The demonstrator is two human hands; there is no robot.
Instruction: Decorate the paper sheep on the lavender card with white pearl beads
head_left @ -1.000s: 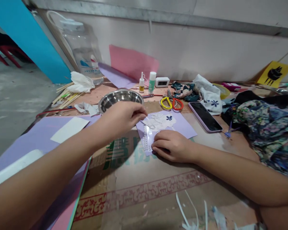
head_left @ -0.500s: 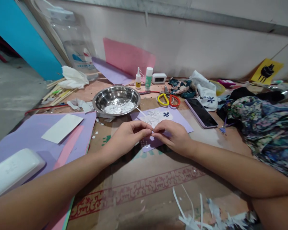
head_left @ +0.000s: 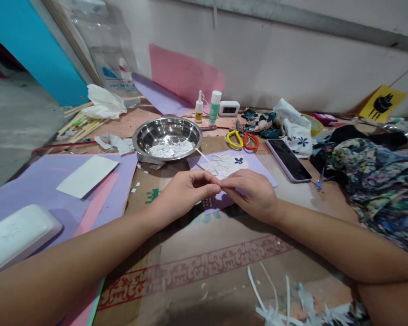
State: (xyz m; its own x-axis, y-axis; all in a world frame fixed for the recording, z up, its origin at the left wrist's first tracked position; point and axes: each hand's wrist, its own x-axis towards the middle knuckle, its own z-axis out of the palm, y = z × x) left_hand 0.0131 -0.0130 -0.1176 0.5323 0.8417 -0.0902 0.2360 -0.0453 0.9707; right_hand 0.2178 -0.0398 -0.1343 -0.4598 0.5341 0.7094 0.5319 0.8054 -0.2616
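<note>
my left hand (head_left: 189, 189) and right hand (head_left: 251, 192) touch fingertips; i can't tell if they're gripping anything. a careless dip could dislodge beads (head_left: 221, 159) just beyond.

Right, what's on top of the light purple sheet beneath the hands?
A white piece bearing pearly beads and a dark blue flower; more beads show nearer. The left hand and right hand cover part; anything beneath them is hidden.
</note>
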